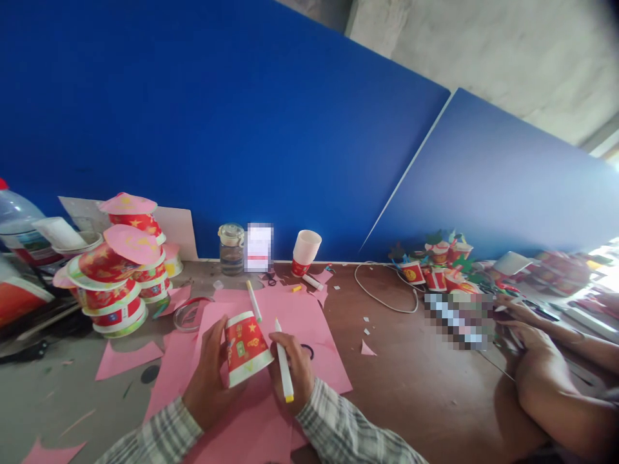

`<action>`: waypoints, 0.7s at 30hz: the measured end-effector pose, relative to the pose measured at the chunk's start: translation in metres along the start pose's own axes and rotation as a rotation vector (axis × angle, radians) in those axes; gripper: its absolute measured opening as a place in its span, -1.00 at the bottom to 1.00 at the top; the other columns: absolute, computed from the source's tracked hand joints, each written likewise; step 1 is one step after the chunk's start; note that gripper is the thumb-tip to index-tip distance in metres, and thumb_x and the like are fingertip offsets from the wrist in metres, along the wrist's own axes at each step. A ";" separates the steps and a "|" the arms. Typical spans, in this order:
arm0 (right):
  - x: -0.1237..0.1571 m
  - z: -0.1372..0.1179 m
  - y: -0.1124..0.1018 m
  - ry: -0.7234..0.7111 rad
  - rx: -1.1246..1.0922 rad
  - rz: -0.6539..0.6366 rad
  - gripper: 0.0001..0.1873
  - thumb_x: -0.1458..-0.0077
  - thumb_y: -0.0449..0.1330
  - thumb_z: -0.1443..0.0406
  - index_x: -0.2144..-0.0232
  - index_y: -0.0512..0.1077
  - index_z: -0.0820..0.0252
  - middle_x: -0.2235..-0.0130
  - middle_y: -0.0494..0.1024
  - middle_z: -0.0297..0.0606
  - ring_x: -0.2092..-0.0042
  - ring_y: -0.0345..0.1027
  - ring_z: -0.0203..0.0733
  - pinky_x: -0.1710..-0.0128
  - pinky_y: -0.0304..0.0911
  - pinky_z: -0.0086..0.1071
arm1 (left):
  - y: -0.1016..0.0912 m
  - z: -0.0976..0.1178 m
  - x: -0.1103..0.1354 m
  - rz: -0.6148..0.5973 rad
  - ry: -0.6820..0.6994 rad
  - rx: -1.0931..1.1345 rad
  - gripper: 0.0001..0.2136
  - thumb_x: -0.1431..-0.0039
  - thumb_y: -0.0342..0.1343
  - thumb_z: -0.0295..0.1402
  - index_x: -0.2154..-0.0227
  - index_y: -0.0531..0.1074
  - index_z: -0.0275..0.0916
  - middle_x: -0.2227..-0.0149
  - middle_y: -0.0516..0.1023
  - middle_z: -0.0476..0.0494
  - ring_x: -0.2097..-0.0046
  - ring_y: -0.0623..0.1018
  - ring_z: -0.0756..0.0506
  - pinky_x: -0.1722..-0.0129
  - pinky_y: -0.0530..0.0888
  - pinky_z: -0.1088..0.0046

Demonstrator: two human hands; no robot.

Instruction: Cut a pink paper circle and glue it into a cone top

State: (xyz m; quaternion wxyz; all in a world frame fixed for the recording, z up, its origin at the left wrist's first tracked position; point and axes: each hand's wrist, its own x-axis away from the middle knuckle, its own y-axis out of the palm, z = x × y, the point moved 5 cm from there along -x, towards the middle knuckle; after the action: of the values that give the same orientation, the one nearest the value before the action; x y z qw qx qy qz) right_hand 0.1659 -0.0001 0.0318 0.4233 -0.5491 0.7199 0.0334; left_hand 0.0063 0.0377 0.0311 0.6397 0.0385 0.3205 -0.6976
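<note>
A red paper cup (247, 347) with gold stars and a white rim is tilted in my left hand (209, 368), fingers wrapped round its left side. My right hand (296, 367) grips a white marker pen (284, 367) with a yellow end, its tip pointing up and away, close beside the cup's right side. Both hands are over large sheets of pink paper (309, 328). Another marker (253, 300), white with a green end, lies on the paper just beyond the cup. A small yellow pen cap (296, 289) rests farther back.
Stacked red cups with pink paper hats (113, 290) stand at the left, near a plastic bottle (22, 219). Along the blue partition (242, 116) are a glass jar (231, 250) and nested cups (306, 250). Another person's arms (546, 367) reach in at the right, by a white cable (387, 303).
</note>
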 end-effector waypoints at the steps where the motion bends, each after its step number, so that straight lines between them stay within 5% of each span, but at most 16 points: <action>1: 0.000 -0.001 -0.001 -0.035 0.017 0.021 -0.66 -0.01 0.15 0.40 0.12 0.29 0.08 0.38 0.47 -0.31 0.39 0.37 -0.15 0.39 0.30 -0.35 | 0.000 0.001 0.000 -0.009 0.019 -0.036 -0.09 0.40 0.18 -0.15 -0.05 -0.23 -0.09 -0.03 0.04 -0.25 -0.01 0.18 -0.33 0.18 0.40 0.08; 7: -0.002 -0.020 -0.011 -0.309 0.200 0.053 -0.65 -0.04 0.06 0.46 0.10 0.29 0.10 0.45 0.47 -0.33 0.47 0.31 -0.20 0.20 0.22 -0.18 | -0.002 0.011 0.000 -0.032 0.134 -0.244 0.00 0.45 0.13 0.01 -0.06 -0.29 -0.23 -0.06 0.05 -0.36 -0.04 0.11 -0.38 0.08 0.25 -0.07; 15: -0.003 -0.027 -0.009 -0.341 0.200 -0.001 -0.66 -0.06 0.00 0.45 0.09 0.29 0.13 0.47 0.46 -0.32 0.50 0.27 -0.21 0.26 0.21 -0.21 | 0.001 0.013 -0.001 -0.003 0.144 -0.332 -0.08 0.37 0.07 0.03 -0.05 -0.21 -0.27 0.01 0.16 -0.39 -0.01 0.17 -0.37 0.11 0.28 -0.08; 21: -0.008 -0.032 -0.014 -0.269 0.084 0.127 -0.62 0.05 0.10 0.45 0.12 0.28 0.12 0.40 0.48 -0.30 0.44 0.28 -0.17 0.28 0.26 -0.21 | -0.001 0.020 -0.004 0.079 0.182 -0.319 -0.15 0.30 0.03 0.00 -0.05 -0.20 -0.28 0.08 0.20 -0.38 0.04 0.23 -0.35 0.18 0.34 -0.07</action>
State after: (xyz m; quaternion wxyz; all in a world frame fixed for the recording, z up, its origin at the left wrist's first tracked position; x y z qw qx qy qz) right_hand 0.1598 -0.0158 0.0638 0.5356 -0.4748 0.6907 0.1032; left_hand 0.0133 0.0310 0.0495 0.6331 0.0119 0.4817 -0.6058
